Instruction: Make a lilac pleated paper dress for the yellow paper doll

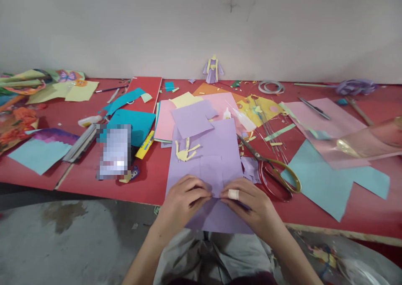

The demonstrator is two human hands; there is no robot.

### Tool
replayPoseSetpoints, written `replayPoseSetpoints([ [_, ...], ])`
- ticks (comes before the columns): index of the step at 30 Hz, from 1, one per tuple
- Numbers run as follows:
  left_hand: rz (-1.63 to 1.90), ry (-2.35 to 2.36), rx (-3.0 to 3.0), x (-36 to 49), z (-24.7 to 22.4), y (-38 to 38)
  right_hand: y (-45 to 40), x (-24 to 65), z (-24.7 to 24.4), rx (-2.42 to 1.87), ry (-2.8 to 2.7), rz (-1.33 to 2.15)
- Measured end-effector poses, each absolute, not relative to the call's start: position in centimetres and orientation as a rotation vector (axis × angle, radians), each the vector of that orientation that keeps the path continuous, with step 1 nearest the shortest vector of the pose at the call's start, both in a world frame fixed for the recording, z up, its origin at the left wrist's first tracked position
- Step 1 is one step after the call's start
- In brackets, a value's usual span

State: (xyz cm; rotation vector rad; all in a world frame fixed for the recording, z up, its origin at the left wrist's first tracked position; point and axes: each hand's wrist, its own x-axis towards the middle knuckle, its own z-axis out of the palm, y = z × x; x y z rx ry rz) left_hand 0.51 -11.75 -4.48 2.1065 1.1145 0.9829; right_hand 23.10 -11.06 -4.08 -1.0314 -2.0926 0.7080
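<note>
My left hand (186, 195) and my right hand (251, 201) pinch the lower corners of a small purple paper piece (211, 170). It lies over a larger purple sheet (226, 218) that overhangs the table's front edge. White tape wraps one finger of my right hand. Above my left hand, a yellow paper cutout (186, 151) with thin strips rests on the sheet. Scissors (276, 174) with red and yellow handles lie just right of it, beside purple scraps (250, 169). A loose purple piece (192, 119) sits on the papers behind.
On the red table (150, 188), a blurred-out phone-like object (114, 151) and a yellow glue stick (145, 145) are at left. Blue paper (323, 182) and pink paper (339, 117) are at right. A purple paper dress figure (212, 70) leans against the wall.
</note>
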Motion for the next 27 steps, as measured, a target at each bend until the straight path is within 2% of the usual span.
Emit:
replayPoseSetpoints([
  [13,0.902,1.149,2.112,0.49,-4.47,-11.8,-11.52,22.95,-4.48,-1.185,-2.097,0.6],
  [27,0.758,1.237,1.848,-0.12,-4.14,-11.86,-11.83,23.22,-4.87,-1.101,-2.124,0.551],
])
